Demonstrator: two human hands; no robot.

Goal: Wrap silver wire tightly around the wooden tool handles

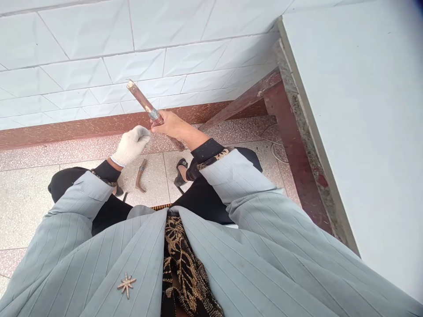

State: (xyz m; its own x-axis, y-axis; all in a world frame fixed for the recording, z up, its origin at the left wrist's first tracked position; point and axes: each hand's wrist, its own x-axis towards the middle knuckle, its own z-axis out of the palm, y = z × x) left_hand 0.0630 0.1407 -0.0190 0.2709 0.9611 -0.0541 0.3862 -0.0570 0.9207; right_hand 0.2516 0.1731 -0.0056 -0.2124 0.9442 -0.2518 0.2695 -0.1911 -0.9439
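A brown wooden stick (141, 97) slants up and away from me, its far end cut to pale wood. Silvery wire (153, 114) is wound around it in a tight band. My right hand (170, 124), bare, is wrapped round the stick just below this band. My left hand (130, 144), in a white knitted glove, is closed in a pinch close to the band's left side. What its fingers hold, if anything, is too small to make out. On the floor below lies a shorter, bent piece of wood (140, 177) with a similar grey band near its top.
A white-tiled wall (82, 35) with a reddish-brown skirting rises ahead. To my right stands a white-topped table (363, 110) on a dark red frame (291, 127). A thin cable (276, 149) lies on the speckled floor near it. My knees spread below my hands.
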